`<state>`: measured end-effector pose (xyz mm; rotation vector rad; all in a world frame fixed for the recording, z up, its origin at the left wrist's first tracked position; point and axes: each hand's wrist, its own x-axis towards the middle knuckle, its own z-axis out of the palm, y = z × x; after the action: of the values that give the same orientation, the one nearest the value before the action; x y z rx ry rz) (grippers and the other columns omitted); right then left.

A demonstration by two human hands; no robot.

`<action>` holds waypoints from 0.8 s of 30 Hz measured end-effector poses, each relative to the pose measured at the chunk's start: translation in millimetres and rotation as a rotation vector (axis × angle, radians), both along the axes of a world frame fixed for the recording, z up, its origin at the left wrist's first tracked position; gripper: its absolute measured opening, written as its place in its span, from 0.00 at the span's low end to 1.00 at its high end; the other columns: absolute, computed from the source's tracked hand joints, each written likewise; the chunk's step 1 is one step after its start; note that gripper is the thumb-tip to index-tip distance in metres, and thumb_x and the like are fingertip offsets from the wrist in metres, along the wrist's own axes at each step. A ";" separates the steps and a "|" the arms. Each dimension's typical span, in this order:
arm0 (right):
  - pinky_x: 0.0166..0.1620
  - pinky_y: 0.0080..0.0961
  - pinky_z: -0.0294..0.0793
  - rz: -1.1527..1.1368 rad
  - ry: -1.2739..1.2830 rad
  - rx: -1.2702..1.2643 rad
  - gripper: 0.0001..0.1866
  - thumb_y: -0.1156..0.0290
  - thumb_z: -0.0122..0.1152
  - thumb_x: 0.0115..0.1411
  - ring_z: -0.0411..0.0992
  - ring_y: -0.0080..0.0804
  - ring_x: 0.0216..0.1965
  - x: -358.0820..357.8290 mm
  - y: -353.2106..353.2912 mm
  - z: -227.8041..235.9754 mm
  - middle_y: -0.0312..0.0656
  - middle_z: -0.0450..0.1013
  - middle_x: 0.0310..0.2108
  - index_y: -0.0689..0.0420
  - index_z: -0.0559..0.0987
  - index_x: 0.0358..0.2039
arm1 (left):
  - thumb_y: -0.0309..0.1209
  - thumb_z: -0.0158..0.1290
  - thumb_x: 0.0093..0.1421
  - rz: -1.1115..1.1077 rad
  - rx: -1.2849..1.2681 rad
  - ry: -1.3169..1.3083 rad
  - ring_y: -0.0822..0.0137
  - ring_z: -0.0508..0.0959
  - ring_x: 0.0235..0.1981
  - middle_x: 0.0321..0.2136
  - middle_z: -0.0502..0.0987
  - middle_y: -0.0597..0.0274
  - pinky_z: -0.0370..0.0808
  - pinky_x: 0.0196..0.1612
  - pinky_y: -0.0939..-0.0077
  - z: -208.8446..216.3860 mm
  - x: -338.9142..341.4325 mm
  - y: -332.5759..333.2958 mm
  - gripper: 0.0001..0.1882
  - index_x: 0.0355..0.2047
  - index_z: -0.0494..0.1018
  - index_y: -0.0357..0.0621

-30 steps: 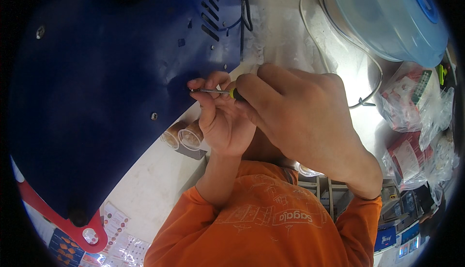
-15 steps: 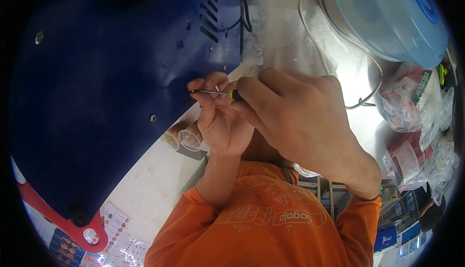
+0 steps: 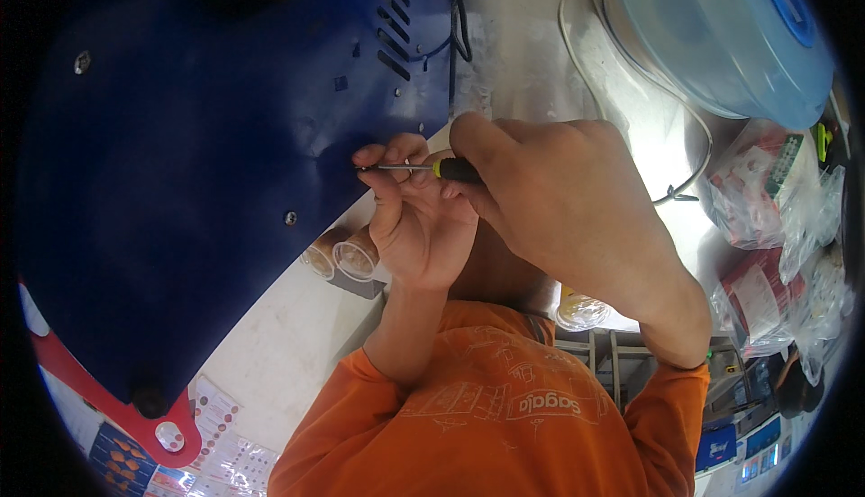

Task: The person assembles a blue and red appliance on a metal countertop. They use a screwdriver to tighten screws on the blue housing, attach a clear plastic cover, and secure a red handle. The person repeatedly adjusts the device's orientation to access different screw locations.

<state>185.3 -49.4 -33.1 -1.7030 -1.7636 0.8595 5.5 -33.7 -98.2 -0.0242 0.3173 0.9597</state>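
Observation:
My right hand (image 3: 568, 200) is closed round the black and yellow handle of a screwdriver (image 3: 407, 167), whose thin metal shaft points left. My left hand (image 3: 422, 222), palm turned up, pinches the shaft's tip between thumb and fingertip. A small dark bit shows at that tip; I cannot make out whether it is a screw. Both hands are in front of the slanting lower edge of a large dark blue metal panel (image 3: 198, 164), with the tip close to that edge. A screw head (image 3: 290, 218) sits in the panel to the lower left of my fingers.
Slots and several small screws mark the panel's upper right. Two clear plastic cups (image 3: 355, 261) stand below my left hand. Cables (image 3: 577, 55) loop over the metal counter beside a translucent blue tub (image 3: 721, 37). Plastic bags (image 3: 766, 200) lie at right; a red handle (image 3: 99, 389) is lower left.
My right hand has shifted slightly right and up along the screwdriver, baring more of its handle. My left hand stays at the tip. A clear lid-like thing now shows below the right wrist.

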 end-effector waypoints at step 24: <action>0.27 0.37 0.71 -0.052 0.116 0.053 0.12 0.66 0.65 0.52 0.74 0.47 0.25 -1.8 -1.9 -5.2 0.42 0.71 0.27 0.58 0.74 0.32 | 0.43 0.45 0.68 -0.033 0.084 0.126 0.79 0.69 0.49 0.47 0.66 0.78 0.67 0.51 0.70 -3.0 -1.6 -3.8 0.16 0.56 0.68 0.64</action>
<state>183.5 -51.4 -38.3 -1.6246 -1.6440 0.8631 3.9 -37.5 -101.2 0.1184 0.3920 0.9431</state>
